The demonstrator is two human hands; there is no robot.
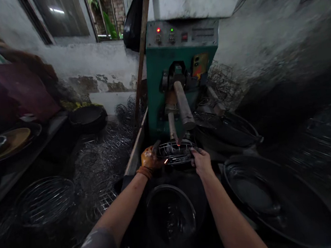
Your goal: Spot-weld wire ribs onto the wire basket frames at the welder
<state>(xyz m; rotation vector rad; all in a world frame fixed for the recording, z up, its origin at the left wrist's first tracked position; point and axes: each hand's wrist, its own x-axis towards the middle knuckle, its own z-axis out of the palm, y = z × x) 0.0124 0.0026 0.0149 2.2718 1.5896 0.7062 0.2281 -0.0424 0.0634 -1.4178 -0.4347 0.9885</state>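
A round wire rack is held between my two hands at the electrodes of a green spot welder. My left hand, in an orange-brown glove, is closed on the rack's left side. On the right side, my bare right hand pinches the rim. The upper electrode arm reaches out above the rack, and a thinner lower arm ends near the wires. An orange glow shows at the electrode tip, and a bright spark streaks beside my left hand.
Tangled wire pieces and a wire grid lie at left. Wide dark pans stand at right. A round ring-shaped object sits below my hands. A wooden pole leans beside the welder.
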